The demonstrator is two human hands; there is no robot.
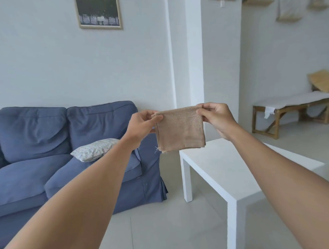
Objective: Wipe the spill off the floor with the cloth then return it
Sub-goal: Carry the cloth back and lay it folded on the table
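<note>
Both forearms outstretched; left hand (143,123) and right hand (216,116) pinch cloth (180,131) top corners, centre frame. Risk: folded layers slip; no spill visible to target.

Counts: one cloth (180,130), two hands at 12 o'clock, left hand (141,125), right hand (216,117); one sofa (67,155), one pillow (94,149), one white table (236,170), one bench (290,110).
</note>
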